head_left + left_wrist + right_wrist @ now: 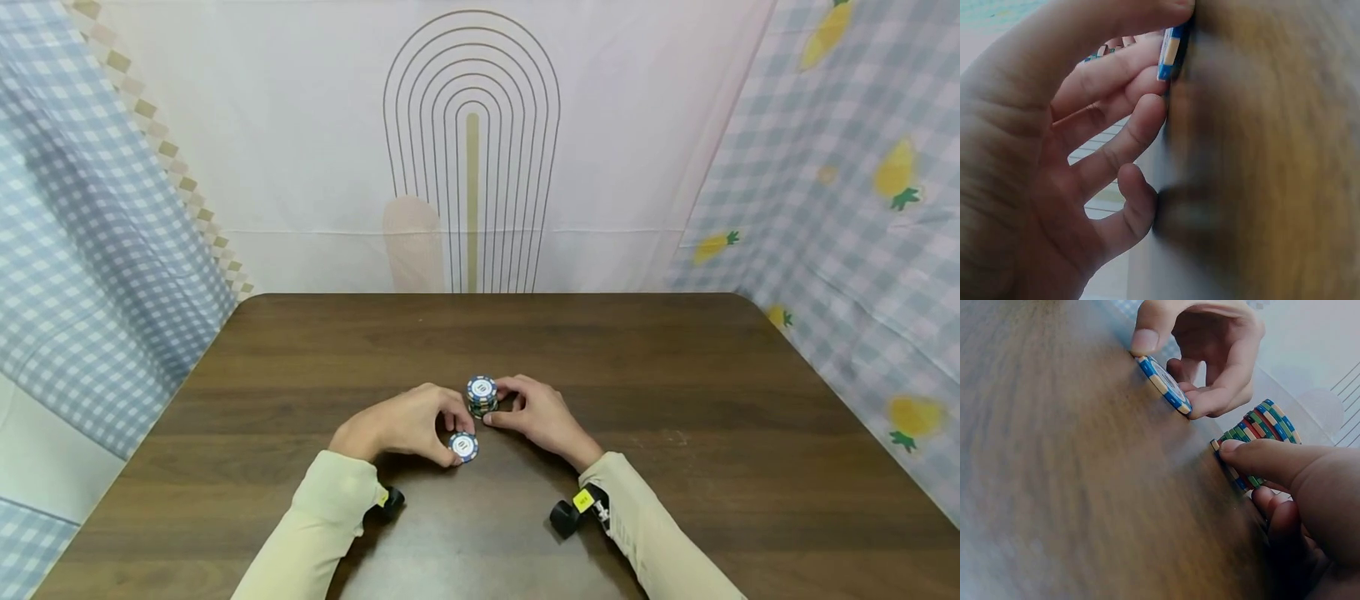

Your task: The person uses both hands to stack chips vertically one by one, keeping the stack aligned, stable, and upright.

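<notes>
A blue-and-white poker chip (463, 447) lies flat on or just at the tabletop, and my left hand (405, 422) pinches its edges between thumb and fingers. In the right wrist view the same poker chip (1165, 386) shows its patterned rim. Just beyond it stands a stack of poker chips (482, 390), with a blue one on top. My right hand (542, 417) holds the stack low on its right side, thumb in front and fingers behind. Blue, green and red rims show in the stack (1272, 422), which looks slightly uneven. The left wrist view hides most of the held chip (1172, 55).
The brown wooden table (480, 333) has rounded far corners. A white cloth (300, 125) with arch lines hangs behind it. Checked curtains (112, 208) flank both sides. Black wrist cameras (566, 518) hang near the tabletop under both sleeves.
</notes>
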Demonstrator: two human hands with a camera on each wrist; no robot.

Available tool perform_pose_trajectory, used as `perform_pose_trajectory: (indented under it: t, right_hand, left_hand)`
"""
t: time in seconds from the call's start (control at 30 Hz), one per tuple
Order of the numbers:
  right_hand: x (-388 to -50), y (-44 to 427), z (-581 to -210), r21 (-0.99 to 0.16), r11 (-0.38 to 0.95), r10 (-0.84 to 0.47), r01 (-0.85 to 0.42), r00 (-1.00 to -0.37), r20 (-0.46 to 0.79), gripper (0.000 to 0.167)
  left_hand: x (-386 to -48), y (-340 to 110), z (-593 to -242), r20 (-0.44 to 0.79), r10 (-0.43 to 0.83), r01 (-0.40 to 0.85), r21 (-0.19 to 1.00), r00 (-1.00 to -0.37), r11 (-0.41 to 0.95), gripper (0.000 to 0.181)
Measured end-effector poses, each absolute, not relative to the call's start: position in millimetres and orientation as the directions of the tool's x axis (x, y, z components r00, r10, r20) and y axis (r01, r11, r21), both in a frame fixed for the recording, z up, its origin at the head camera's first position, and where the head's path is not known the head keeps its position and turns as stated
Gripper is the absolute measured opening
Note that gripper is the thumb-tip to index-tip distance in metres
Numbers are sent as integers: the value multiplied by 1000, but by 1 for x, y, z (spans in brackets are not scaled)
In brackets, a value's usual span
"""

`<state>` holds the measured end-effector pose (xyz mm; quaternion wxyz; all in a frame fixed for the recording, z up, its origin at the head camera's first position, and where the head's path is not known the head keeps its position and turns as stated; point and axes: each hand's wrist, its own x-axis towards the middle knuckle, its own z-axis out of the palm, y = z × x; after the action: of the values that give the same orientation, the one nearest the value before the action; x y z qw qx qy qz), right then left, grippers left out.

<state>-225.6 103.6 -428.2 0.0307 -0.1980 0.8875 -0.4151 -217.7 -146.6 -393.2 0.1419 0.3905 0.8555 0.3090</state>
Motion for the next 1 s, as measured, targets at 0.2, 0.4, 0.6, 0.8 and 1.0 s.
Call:
perform_pose_trajectory:
  t: [0.2, 0.4, 0.6, 0.8, 1.0]
  right_hand:
    - [-225, 102, -431, -734, 588, -389, -340, -914, 112, 43]
    - [-225, 103, -430, -734, 590, -382, -337, -917, 114, 44]
    - [-227, 104, -428, -740, 585, -371, -330, -921, 117, 44]
    - [-226, 105, -430, -744, 583, -378, -325, -920, 106, 45]
    - [-227, 104, -429, -738, 589, -379, -330, -919, 109, 44]
  left_hand:
    - [-217, -152, -396, -22, 718, 518, 677, -695, 522, 22]
    - [-221, -158, -397, -2, 686, 485, 706, -728, 516, 26]
    - [-226, -164, -397, 26, 638, 428, 762, -770, 487, 33]
    - [-227, -170, -405, 31, 575, 312, 863, -817, 396, 37]
    - [-229, -173, -410, 54, 532, 240, 927, -845, 287, 41]
